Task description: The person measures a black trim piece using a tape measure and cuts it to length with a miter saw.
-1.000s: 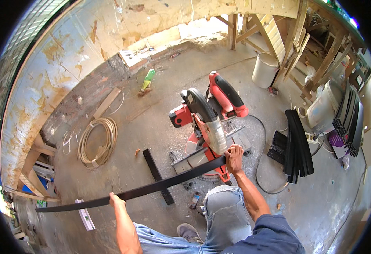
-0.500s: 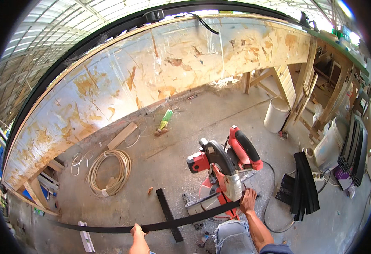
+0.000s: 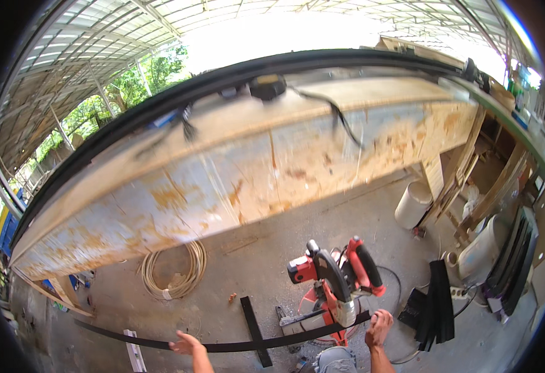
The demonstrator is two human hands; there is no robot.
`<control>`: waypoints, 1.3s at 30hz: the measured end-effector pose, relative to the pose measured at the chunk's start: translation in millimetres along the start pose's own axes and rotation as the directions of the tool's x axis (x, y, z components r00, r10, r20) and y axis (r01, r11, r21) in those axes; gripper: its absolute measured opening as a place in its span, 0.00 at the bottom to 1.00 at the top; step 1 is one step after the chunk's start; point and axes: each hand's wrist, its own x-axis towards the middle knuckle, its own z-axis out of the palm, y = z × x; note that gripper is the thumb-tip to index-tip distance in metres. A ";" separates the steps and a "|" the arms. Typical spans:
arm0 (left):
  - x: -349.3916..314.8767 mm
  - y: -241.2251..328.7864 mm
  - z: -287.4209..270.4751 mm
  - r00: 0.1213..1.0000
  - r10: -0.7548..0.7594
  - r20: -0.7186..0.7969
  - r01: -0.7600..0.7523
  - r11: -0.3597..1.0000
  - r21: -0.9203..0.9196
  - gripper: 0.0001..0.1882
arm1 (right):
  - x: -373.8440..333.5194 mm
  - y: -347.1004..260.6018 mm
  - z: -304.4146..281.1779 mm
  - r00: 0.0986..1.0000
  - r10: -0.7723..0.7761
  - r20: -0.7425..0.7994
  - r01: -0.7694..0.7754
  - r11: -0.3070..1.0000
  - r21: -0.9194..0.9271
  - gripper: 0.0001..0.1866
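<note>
A long black strip (image 3: 229, 347) runs across the lower part of the view, its right end at the red and black miter saw (image 3: 330, 281). My left hand (image 3: 188, 343) is open at the strip, its fingers spread and not wrapped round it. Just off the strip's right end, beside the saw, my right hand (image 3: 379, 327) is open with its fingers loosely bent. Nothing shows in it. A shorter black piece (image 3: 251, 317) lies crosswise on the floor, partly beneath the long strip. Under the strip's left part is a pale metal profile (image 3: 134, 352).
Ahead stands a long stained wooden bench (image 3: 223, 180), with a black tape measure (image 3: 267, 87) on top. A coil of beige hose (image 3: 174, 273) lies by its foot. Black profiles (image 3: 437, 304), a power strip (image 3: 457, 292) and white buckets (image 3: 413, 204) stand or lie to the right.
The view has tilted up, showing more of the bench top. My left hand has opened from its grip on the strip. My right hand has come off the strip's end, slightly rightward.
</note>
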 end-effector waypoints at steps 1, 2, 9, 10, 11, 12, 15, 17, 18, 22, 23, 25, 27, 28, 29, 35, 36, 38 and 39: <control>-24.1 36.2 -18.9 0.992 -0.057 0.109 0.075 0.984 -0.160 0.42 | 19.7 7.2 -40.1 1.000 -0.018 -0.012 0.017 0.997 -0.079 0.12; -5.5 86.8 -46.5 0.987 -0.112 0.113 0.140 0.949 -0.284 0.41 | 38.7 -14.9 -70.8 0.996 -0.018 -0.086 0.015 0.999 -0.043 0.13; 73.5 437.0 -281.8 0.683 0.066 0.727 0.728 0.021 -0.686 0.37 | 300.7 -313.0 -201.3 0.896 -0.186 -0.404 0.279 0.943 0.185 0.15; 85.1 449.9 -270.6 0.686 0.053 0.726 0.725 0.032 -0.688 0.37 | 339.5 -348.5 -206.6 0.894 -0.183 -0.408 0.297 0.925 0.237 0.16; 107.4 453.3 -247.4 0.732 0.088 0.675 0.666 0.116 -0.737 0.38 | 373.4 -381.7 -201.2 0.913 -0.134 -0.386 0.285 0.886 0.366 0.16; 119.2 462.3 -234.2 0.757 0.128 0.641 0.615 0.195 -0.764 0.38 | 406.2 -405.1 -194.4 0.925 -0.094 -0.367 0.272 0.840 0.469 0.16; 74.3 505.0 -269.4 0.771 -0.374 0.515 0.631 0.557 -0.541 0.40 | 467.5 -436.9 -178.4 0.941 0.273 -0.201 -0.274 0.961 0.022 0.14; 70.5 505.8 -265.4 0.784 -0.451 0.427 0.612 0.679 -0.406 0.41 | 475.1 -438.3 -171.6 0.921 0.311 -0.235 -0.343 0.933 -0.109 0.12; 69.5 508.2 -267.5 0.781 -0.481 0.399 0.614 0.707 -0.351 0.42 | 478.3 -440.8 -169.2 0.904 0.314 -0.289 -0.382 0.898 -0.219 0.10; 78.2 503.5 -273.3 0.793 -0.469 0.388 0.597 0.725 -0.344 0.42 | 477.0 -436.9 -165.3 0.909 0.285 -0.304 -0.356 0.911 -0.209 0.06; 81.8 497.5 -267.7 0.790 -0.515 0.334 0.605 0.743 -0.286 0.42 | 477.5 -438.7 -164.3 0.904 0.266 -0.333 -0.355 0.904 -0.240 0.05; 79.7 503.8 -268.1 0.790 -0.551 0.269 0.608 0.763 -0.221 0.42 | 479.3 -434.8 -163.2 0.903 0.283 -0.323 -0.369 0.897 -0.245 0.05; 68.2 518.8 -275.5 0.783 -0.551 0.288 0.617 0.749 -0.243 0.41 | 479.7 -429.6 -163.5 0.902 0.280 -0.328 -0.370 0.894 -0.254 0.05; 68.3 518.9 -275.6 0.790 -0.544 0.281 0.607 0.758 -0.239 0.41 | 480.5 -429.5 -163.6 0.901 0.292 -0.321 -0.380 0.889 -0.256 0.05; 68.5 515.6 -273.1 0.798 -0.537 0.275 0.596 0.773 -0.218 0.40 | 480.5 -428.2 -164.6 0.901 0.294 -0.320 -0.382 0.885 -0.264 0.05; 93.8 452.7 -234.2 0.853 -0.462 0.244 0.489 0.870 -0.061 0.38 | 484.3 -430.0 -160.2 0.890 0.324 -0.322 -0.403 0.889 -0.220 0.05; 91.7 456.2 -235.7 0.845 -0.470 0.254 0.496 0.867 -0.044 0.38 | 484.1 -428.7 -161.0 0.890 0.325 -0.320 -0.405 0.886 -0.226 0.05; 87.1 464.0 -240.9 0.836 -0.480 0.266 0.504 0.863 -0.028 0.37 | 483.0 -427.7 -162.5 0.898 0.301 -0.320 -0.381 0.897 -0.225 0.05; 85.8 467.5 -242.4 0.833 -0.483 0.269 0.507 0.861 -0.024 0.37 | 483.1 -426.9 -163.2 0.898 0.303 -0.318 -0.383 0.896 -0.226 0.05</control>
